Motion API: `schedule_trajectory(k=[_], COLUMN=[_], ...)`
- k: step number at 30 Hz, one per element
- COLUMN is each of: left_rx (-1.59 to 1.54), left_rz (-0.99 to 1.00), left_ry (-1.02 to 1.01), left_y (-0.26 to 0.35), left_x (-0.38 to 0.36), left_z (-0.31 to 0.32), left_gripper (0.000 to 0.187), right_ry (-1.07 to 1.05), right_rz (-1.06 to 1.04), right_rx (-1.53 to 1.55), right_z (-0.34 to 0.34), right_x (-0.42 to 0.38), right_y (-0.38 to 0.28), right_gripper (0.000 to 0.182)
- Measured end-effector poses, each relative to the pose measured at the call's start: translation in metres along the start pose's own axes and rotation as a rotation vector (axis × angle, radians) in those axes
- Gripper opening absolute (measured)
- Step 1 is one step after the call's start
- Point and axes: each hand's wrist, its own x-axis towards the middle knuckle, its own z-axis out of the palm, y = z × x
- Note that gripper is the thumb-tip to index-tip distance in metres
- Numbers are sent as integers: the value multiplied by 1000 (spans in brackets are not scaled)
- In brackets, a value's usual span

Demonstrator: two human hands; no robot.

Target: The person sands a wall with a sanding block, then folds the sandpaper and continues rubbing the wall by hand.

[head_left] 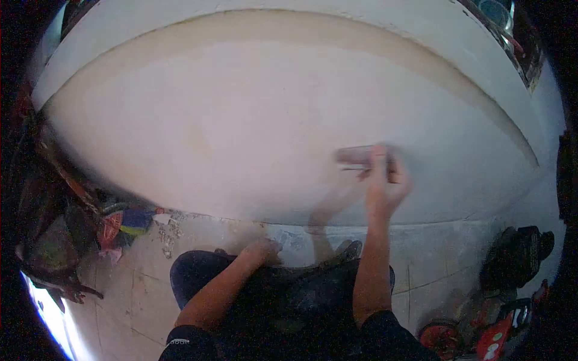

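My right hand (387, 180) is closed round a flat, brownish rectangular block (355, 155), which looks like a sanding block and is smeared by motion. Its long side lies against or very near a broad off-white panel (241, 120); contact is hard to judge. Shadows of the hand and forearm fall on the panel below it. Down by my knees, my left hand (264, 249) rests low in front of my lap, close to the panel's bottom edge. Its fingers are dim and mostly hidden, and I see no object in it.
A raised curved ledge (283, 13) runs above the panel. Crumpled coloured wrappers (123, 225) and dark clutter lie at left on the tiled floor (141, 289). To the right are a black bag-like object (515, 256) and a red item (494, 343).
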Motion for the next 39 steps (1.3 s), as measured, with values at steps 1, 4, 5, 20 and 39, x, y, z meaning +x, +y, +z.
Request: schedule_trajectory(k=[1, 4, 5, 20, 39], left_rx=[41, 31, -16, 15, -568], left_rz=[-12, -2, 23, 36, 59], left_ry=[-38, -8, 56, -19, 60], left_y=[-9, -4, 1, 6, -14], left_x=[23, 2, -8, 3, -1], left_z=[18, 3, -7, -9, 9], left_gripper=[55, 55, 54, 53, 52], right_ry=[-12, 239, 198, -235, -182], right_rz=[2, -44, -25, 63, 92], right_rx=[-3, 6, -94, 150, 30], right_z=[1, 13, 19, 5, 24], right_x=[2, 5, -6, 7, -12], right_y=[1, 9, 22, -4, 12], right_gripper=[25, 25, 25, 24, 19])
